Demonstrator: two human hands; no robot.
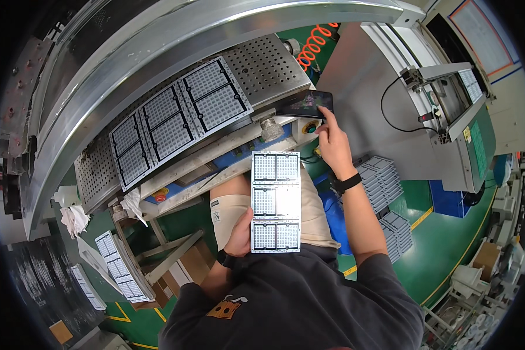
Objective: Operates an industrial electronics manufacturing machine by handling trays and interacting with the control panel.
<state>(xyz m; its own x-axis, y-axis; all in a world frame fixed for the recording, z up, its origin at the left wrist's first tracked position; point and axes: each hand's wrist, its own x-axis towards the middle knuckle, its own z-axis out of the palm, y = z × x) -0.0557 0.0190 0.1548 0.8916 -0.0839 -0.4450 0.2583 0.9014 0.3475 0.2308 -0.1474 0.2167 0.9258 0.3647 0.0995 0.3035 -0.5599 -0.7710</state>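
Note:
My left hand (240, 234) grips the left edge of a long white circuit board panel (265, 202), held above my lap. Rows of small pads in black-framed blocks cover it, and glare washes out one block. My right hand (335, 146) reaches forward with its index finger extended onto the lit screen of a smartphone (303, 105); the other fingers are partly curled and hold nothing. The phone rests at the right end of the machine's front edge. A similar circuit board panel (178, 121) lies on the perforated metal plate (268, 65).
A curved metal frame (216, 41) arches over the plate. Stacked grey panels (379, 181) stand right of my arm. More boards (119, 268) lean at lower left, near white rags (74, 220). A coiled orange hose (315, 45) hangs behind; a grey machine (367, 87) stands to the right.

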